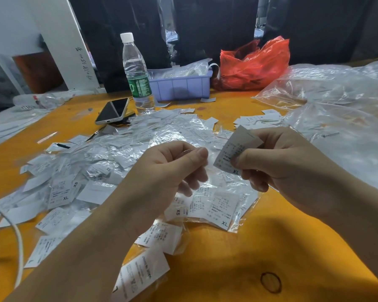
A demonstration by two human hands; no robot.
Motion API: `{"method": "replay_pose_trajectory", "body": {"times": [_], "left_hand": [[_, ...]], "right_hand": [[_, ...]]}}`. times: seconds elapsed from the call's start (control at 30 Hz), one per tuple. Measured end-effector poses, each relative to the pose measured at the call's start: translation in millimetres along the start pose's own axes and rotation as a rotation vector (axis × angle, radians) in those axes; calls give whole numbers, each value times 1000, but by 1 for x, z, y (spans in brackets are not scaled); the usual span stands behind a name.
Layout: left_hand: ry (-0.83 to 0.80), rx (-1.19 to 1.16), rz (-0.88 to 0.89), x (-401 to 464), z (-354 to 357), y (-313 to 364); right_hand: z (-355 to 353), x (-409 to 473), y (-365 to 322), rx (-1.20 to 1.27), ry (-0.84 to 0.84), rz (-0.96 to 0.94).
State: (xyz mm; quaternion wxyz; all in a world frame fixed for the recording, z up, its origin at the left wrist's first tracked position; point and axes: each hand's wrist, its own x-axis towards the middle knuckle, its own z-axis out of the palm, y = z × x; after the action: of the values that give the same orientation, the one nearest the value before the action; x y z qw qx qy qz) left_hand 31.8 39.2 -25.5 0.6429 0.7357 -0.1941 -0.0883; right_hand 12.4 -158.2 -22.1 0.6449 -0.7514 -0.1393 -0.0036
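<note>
Right hand pinches an XL label beside a curled left hand, its hold unclear, over loose labels heaped before a water bottle.

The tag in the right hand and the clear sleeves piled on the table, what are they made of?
Tag: probably thin coated paper or satin fabric; matte white, black print, curving softly in the grip of the right hand. Clear sleeves: thin glossy plastic film, judging by crinkles, glare and labels showing through.
</note>
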Motion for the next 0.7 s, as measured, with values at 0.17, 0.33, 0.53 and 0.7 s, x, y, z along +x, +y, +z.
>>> {"method": "replay_pose_trajectory", "body": {"times": [0.17,0.33,0.53,0.7], "left_hand": [[-10,4,-4,-1,1,1],[-21,12,-11,0,1,2],[-40,20,-15,0,2,1],[-48,52,-18,-1,3,0]], "right_hand": [[0,0,-1,-2,24,-11],[0,0,-2,4,71,-22],[3,0,-3,4,52,-16],[3,-1,-3,-15,23,-35]]}}
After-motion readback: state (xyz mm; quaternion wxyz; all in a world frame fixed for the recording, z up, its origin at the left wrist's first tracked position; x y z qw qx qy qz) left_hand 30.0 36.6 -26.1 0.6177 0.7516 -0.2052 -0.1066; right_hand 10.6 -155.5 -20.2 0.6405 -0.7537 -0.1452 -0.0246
